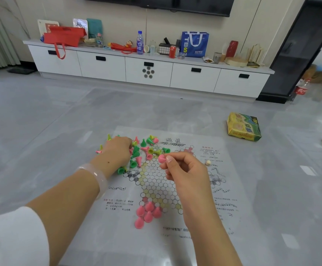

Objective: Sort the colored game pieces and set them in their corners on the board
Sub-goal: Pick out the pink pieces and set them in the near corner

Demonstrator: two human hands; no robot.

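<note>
A paper game board [231, 191] with a star of circles lies on the grey floor. Several pink pieces [146, 212] stand in its near corner. A mixed heap of green, yellow and pink pieces [146, 148] lies on the board's far left part. My right hand [185, 169] pinches one pink piece [161, 158] between thumb and forefinger, above the board's middle. My left hand [118, 150] rests on the heap with its fingers curled down among the pieces; whether it holds one is hidden.
A yellow and green game box [243, 126] lies on the floor to the right of the board. A small pale bead [207, 162] sits on the board's right side. A white TV cabinet [148, 72] with bags and bottles runs along the far wall.
</note>
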